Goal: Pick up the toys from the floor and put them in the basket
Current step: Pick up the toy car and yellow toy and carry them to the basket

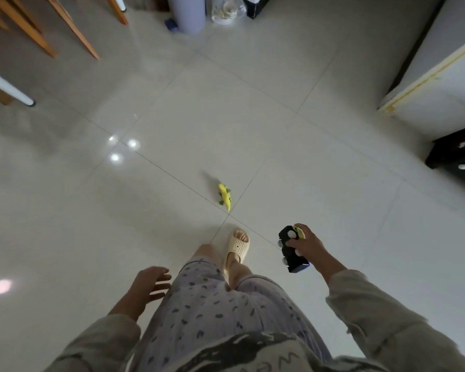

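A small yellow and green crocodile toy point(225, 196) lies on the pale tiled floor point(306, 162), just ahead of my slippered foot point(238, 247). My right hand point(308, 245) is shut on a black toy car point(291, 249) with white wheels and a yellow piece near my fingertips; the car is held low, to the right of my foot. My left hand point(149, 284) hangs open and empty beside my left thigh, fingers spread. No basket is in view.
Wooden chair legs point(73, 28) and a white table leg point(8, 87) stand at the upper left. A pale cylindrical bin point(187, 13) and a clear plastic bag point(227, 9) sit at the top. White cabinet point(440, 84) and a dark stand point(457, 159) line the right.
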Tool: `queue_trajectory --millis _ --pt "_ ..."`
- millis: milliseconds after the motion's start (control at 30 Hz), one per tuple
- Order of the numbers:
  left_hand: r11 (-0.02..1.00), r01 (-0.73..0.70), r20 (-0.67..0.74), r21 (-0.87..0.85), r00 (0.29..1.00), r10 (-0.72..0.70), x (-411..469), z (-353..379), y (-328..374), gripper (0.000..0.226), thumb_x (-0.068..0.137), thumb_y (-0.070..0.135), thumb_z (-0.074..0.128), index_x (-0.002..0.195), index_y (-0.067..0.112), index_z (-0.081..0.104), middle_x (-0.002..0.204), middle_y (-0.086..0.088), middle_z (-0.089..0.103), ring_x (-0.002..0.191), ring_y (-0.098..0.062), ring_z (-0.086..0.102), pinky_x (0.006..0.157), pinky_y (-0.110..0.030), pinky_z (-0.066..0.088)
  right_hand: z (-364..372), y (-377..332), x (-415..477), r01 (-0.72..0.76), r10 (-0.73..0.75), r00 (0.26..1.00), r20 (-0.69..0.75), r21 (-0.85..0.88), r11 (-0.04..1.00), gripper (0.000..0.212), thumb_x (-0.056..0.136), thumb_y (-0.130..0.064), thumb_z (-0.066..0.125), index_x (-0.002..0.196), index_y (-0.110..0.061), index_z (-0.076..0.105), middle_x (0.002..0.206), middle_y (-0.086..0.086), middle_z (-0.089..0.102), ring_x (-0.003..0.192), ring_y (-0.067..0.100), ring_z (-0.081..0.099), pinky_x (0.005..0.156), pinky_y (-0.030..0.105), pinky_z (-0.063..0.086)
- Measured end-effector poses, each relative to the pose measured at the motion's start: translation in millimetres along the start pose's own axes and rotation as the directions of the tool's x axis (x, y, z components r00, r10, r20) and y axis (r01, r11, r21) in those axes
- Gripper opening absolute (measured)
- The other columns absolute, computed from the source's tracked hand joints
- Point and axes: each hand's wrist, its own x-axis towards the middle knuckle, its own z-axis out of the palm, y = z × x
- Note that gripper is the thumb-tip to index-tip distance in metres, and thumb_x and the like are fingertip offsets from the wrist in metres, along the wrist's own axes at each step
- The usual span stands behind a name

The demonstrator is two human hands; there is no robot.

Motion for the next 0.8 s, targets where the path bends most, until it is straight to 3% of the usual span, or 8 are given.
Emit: queue_trajectory --millis 100,233,500,600,700,800 --pt "0.998 -0.020 0.020 0.065 1.000 0.018 9.5 16.9 33.9 0.020 0.091 0.016 0.049 0.102 0.003 0.059 0.092 -0.014 0.062 0.081 -0.029 0.058 0.067 -0.031 0.044 4.7 -1.7 5.8 -0.040 0.041 0.999 0.023 -0.015 0.999 0.059 0.079 -0.015 0.065 0.133 -0.026 0.045 0.126 0.012 0.054 0.106 0.029 0.053 0.090 0.035 0.044" --pt "0.983 -0.028 0.031 0.181 0.999 0.023 29.1 38.1 90.6 0.013 0.091 0.014 0.049 0.098 0.005 0.056 0.083 -0.009 0.060 0.066 -0.021 0.056 0.059 -0.028 0.041 15.1 3.9 10.5 -0.108 0.111 0.993 0.046 -0.057 0.992 0.059 0.080 -0.017 0.065 0.134 -0.025 0.043 0.127 0.014 0.054 0.098 0.026 0.048 0.084 0.031 0.042" --pt "0.907 -0.140 0.127 0.397 0.987 0.097 99.4 88.5 179.5 0.009 0.090 0.017 0.050 0.082 0.014 0.055 0.071 -0.003 0.058 0.060 -0.016 0.054 0.054 -0.024 0.036 19.4 -2.8 63.2 -0.181 0.186 0.979 0.080 -0.065 0.981 0.058 0.081 -0.016 0.063 0.135 -0.024 0.042 0.124 0.014 0.057 0.098 0.027 0.052 0.080 0.029 0.039" --pt "0.866 -0.162 0.134 0.474 0.985 0.110 153.7 111.5 192.1 0.016 0.089 0.018 0.052 0.074 0.020 0.056 0.075 -0.003 0.061 0.062 -0.015 0.056 0.055 -0.023 0.038 30.4 -5.5 113.6 -0.229 0.225 0.972 0.072 0.047 0.972 0.056 0.080 -0.013 0.063 0.132 -0.024 0.045 0.120 0.014 0.061 0.103 0.030 0.057 0.086 0.036 0.046" --pt "0.828 -0.175 0.158 0.532 0.982 0.106 221.9 143.4 189.6 0.012 0.089 0.018 0.050 0.080 0.019 0.058 0.081 -0.002 0.064 0.066 -0.013 0.058 0.055 -0.023 0.041 56.1 0.1 178.1 -0.251 0.244 0.966 0.082 0.088 0.964 0.055 0.080 -0.011 0.063 0.131 -0.023 0.045 0.119 0.016 0.063 0.110 0.036 0.058 0.097 0.047 0.048" --pt "0.792 -0.173 0.159 0.585 0.982 0.097 302.2 176.0 174.0 0.009 0.089 0.015 0.050 0.084 0.017 0.058 0.093 -0.007 0.066 0.068 -0.013 0.059 0.054 -0.022 0.043 89.2 12.4 254.0 -0.256 0.247 0.963 0.109 0.075 0.964 0.055 0.080 -0.012 0.063 0.132 -0.023 0.045 0.121 0.015 0.061 0.111 0.036 0.057 0.097 0.045 0.048"
